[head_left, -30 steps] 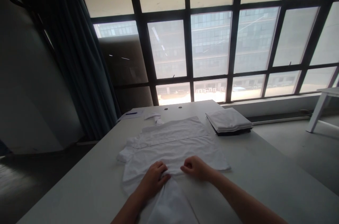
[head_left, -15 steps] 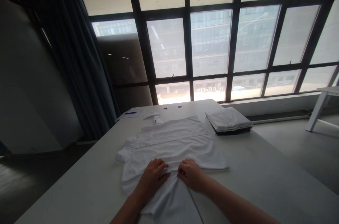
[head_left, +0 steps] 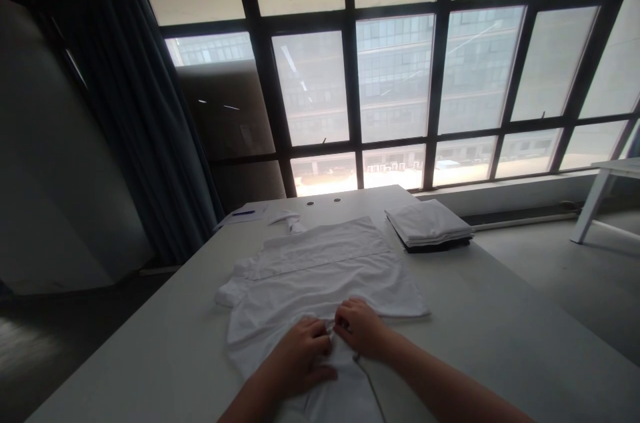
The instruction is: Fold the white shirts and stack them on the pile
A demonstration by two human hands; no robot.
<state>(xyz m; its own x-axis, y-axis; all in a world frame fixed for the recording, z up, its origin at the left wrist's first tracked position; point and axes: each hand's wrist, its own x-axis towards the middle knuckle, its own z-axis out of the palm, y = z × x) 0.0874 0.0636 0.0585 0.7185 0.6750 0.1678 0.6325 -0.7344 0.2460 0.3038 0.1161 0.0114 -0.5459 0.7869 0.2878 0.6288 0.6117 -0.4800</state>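
Observation:
A white shirt [head_left: 320, 276] lies spread and wrinkled on the table, its collar end to the left. Its near part runs toward me under my hands. My left hand [head_left: 305, 356] rests on this near part, fingers bent over the cloth and thumb apart from them; no fold shows gripped there. Just to its right, my right hand [head_left: 360, 326] is closed, pinching a bit of the shirt between thumb and fingers. My forearms cover some of the nearest cloth.
Beyond the shirt on the white table [head_left: 165, 336] lies a small crumpled white cloth [head_left: 287, 218]. A blue pen [head_left: 243, 213] lies on paper at the far left. Folded garments [head_left: 427, 223], white over black, are stacked near the right edge. Windows stand behind.
My left hand has slid toward me and slightly right, its thumb moving away from its fingers. My right hand stays nearly in place, pinching the shirt. The view has shifted slightly.

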